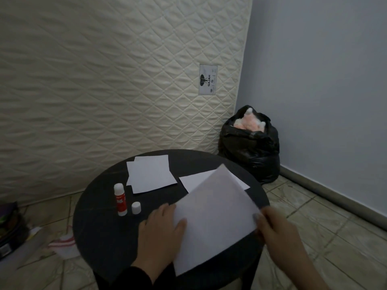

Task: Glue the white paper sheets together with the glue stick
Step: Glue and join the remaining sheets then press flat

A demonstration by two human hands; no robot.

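Your right hand [272,229] pinches the top sheet [213,222] at 3 o'clock, left hand [162,229] spread flat steadying it; glue stick [119,198] stands uncapped at 10, ready.

Glue stick [119,199], white with a red label, upright and uncapped at frame centre-left, its white cap [136,207] upright just right of it; two overlapped white sheets [151,173] above, another sheet [195,181] right, partly under a raised, tilted sheet [215,218].
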